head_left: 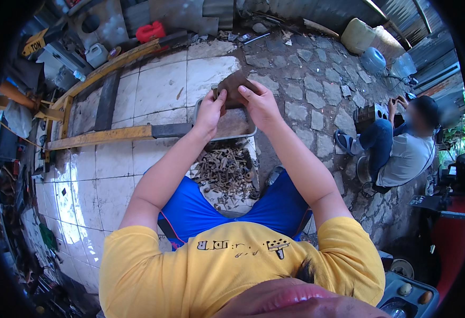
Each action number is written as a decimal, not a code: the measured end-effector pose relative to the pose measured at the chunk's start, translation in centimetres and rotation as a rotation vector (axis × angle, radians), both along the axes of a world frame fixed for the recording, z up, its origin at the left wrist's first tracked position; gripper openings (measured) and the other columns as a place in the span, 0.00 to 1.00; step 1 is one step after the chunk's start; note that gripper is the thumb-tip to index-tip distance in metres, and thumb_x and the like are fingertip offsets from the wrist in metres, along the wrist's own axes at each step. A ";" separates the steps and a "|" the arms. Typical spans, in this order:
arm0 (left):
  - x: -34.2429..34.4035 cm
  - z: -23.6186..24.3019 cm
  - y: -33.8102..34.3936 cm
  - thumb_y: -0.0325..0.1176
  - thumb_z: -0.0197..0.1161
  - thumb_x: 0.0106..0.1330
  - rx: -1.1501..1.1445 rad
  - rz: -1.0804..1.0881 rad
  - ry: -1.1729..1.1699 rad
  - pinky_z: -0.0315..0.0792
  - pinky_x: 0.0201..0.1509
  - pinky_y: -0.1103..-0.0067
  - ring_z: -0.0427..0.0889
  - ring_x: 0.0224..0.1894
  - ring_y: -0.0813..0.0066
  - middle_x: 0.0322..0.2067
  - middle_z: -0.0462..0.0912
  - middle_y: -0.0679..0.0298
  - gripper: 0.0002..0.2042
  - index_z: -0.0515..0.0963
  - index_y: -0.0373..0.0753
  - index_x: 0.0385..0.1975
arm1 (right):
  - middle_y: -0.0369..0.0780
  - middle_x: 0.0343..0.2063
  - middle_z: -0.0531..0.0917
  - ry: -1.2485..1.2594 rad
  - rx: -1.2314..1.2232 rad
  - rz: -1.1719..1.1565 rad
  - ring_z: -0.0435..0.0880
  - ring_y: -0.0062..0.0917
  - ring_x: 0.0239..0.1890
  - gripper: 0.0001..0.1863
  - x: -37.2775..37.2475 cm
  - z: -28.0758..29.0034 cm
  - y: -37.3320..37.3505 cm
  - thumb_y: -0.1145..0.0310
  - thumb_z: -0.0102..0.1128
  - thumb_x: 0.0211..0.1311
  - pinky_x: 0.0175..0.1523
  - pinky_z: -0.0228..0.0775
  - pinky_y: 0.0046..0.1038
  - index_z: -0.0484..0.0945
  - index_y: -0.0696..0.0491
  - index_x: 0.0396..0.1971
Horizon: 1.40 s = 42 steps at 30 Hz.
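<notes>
Both hands are raised in front of me over a grey rectangular tray (254,131). A dark brown, rag-like piece (234,82) is between them, folded or bent at its upper edge; I cannot tell its exact material. My left hand (209,112) grips its left side, with the thumb pointing up. My right hand (263,108) pinches its right side between thumb and fingers. A small light bit shows at my left fingertips, too small to name. The tray seems to hold shallow brownish liquid. Nearer to me, a heap of rusty bolts and small metal parts (224,172) lies between my legs.
A yellow and black metal frame (100,139) lies on the white tiles at left. Right, a person (410,153) sits low by a metal block (371,115) on stone paving. A red jerrycan (150,32) and plastic containers (358,35) stand farther back.
</notes>
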<state>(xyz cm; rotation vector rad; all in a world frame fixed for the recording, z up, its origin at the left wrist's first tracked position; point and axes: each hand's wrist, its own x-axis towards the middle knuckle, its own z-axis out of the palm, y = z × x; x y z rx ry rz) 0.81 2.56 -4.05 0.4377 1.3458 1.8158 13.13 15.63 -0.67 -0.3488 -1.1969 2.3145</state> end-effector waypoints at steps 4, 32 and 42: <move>-0.1 -1.0 0.5 0.48 0.66 0.78 -0.039 -0.049 0.103 0.67 0.37 0.80 0.71 0.30 0.83 0.29 0.75 0.75 0.14 0.79 0.44 0.47 | 0.38 0.48 0.89 -0.036 0.038 -0.080 0.88 0.21 0.48 0.17 -0.5 -0.7 -0.1 0.68 0.69 0.73 0.55 0.80 0.27 0.83 0.59 0.57; 7.5 0.1 -9.6 0.38 0.55 0.77 -0.124 -0.260 -0.165 0.60 0.33 0.83 0.62 0.27 0.86 0.30 0.69 0.75 0.14 0.77 0.39 0.54 | 0.47 0.59 0.86 -0.222 1.307 -0.045 0.84 0.42 0.65 0.17 6.7 0.6 -9.3 0.76 0.61 0.75 0.68 0.75 0.35 0.82 0.57 0.60; 6.8 -2.5 -8.4 0.34 0.71 0.57 -0.461 -0.256 0.350 0.77 0.42 0.72 0.85 0.35 0.73 0.34 0.88 0.58 0.19 0.82 0.29 0.46 | 0.50 0.62 0.84 -0.724 0.871 0.147 0.84 0.43 0.65 0.17 6.0 -1.0 -8.1 0.74 0.60 0.76 0.68 0.76 0.37 0.81 0.58 0.60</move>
